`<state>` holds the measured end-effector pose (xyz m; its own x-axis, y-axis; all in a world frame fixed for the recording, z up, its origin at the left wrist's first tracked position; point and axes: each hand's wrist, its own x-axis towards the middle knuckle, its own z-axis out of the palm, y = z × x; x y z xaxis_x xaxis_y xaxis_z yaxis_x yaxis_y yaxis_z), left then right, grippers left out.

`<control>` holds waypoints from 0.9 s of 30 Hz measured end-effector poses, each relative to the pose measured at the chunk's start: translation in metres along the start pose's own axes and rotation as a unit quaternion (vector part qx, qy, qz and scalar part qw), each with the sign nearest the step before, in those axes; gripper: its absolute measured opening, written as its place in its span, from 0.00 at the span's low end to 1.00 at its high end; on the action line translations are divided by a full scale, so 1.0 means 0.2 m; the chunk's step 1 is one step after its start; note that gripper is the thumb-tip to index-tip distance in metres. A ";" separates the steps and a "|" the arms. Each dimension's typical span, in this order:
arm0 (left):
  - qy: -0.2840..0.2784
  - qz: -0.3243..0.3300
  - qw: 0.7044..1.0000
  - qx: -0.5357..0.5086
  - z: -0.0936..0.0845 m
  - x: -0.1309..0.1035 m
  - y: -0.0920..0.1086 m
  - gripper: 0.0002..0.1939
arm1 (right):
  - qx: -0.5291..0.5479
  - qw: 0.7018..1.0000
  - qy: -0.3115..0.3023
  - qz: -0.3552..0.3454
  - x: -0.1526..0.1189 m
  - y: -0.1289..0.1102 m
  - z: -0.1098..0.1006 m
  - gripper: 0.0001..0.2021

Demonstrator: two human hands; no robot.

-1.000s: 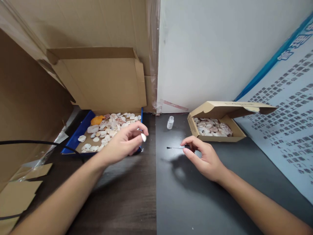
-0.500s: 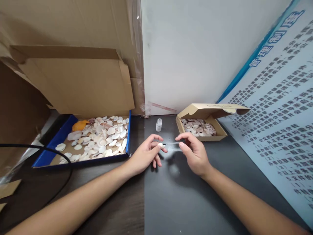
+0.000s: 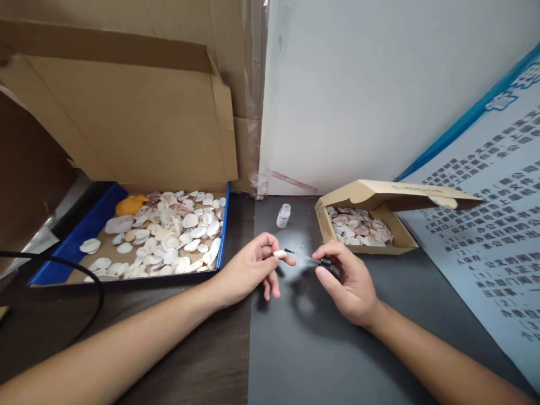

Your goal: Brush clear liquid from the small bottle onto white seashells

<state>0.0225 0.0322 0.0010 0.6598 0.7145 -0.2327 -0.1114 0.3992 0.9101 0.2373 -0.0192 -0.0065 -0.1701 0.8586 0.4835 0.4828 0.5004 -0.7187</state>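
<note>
Between the thumb and fingers of my left hand is a small whitish seashell. My right hand pinches the black cap of a thin applicator brush. Its clear stem points left, and the dark tip lies right by the shell; whether they touch I cannot tell. Beyond the hands, a small clear glass bottle with a white label stands uncapped on the dark grey mat.
To the left, a blue-sided cardboard box holds many shells and an orange one. A smaller open carton of shells stands at right. A black cable curves at far left. A white panel rises behind.
The view has shifted a little, so the boxes and bottle sit differently. My right hand has turned, and the brush's black cap now shows, with its tip slightly apart from where it met the shell.
</note>
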 end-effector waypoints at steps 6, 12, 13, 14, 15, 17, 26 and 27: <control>-0.005 0.003 1.000 0.012 -0.01 0.00 0.00 0.11 | -0.009 0.999 -0.037 0.012 0.00 -0.02 0.01 0.06; -0.013 0.006 1.000 0.016 -0.01 0.00 -0.01 0.12 | -0.014 0.999 -0.040 0.005 0.00 -0.02 0.01 0.06; -0.013 0.007 1.000 0.016 -0.01 0.00 -0.01 0.12 | -0.017 0.999 -0.039 0.005 0.00 -0.02 0.01 0.07; -0.013 0.008 1.000 0.017 -0.01 0.00 -0.01 0.13 | -0.022 0.999 -0.035 0.005 0.00 -0.02 0.01 0.07; -0.012 0.011 1.000 0.018 -0.01 0.00 -0.01 0.13 | -0.027 0.999 -0.028 0.006 0.00 -0.02 0.01 0.07; -0.013 0.013 1.000 0.022 0.00 0.00 0.00 0.13 | -0.032 0.999 -0.015 0.009 0.00 -0.02 0.01 0.07; -0.013 -0.008 0.998 0.061 -0.01 -0.02 0.00 0.12 | -0.035 0.999 -0.025 0.011 0.00 -0.01 0.00 0.06; -0.012 -0.007 0.998 0.067 -0.01 -0.02 0.00 0.12 | -0.033 0.999 -0.024 0.010 0.00 -0.01 0.00 0.06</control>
<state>0.0187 0.0308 0.0012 0.6783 0.6948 -0.2390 -0.0023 0.3273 0.9449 0.2360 -0.0199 -0.0057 -0.2000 0.8730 0.4448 0.5415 0.4768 -0.6924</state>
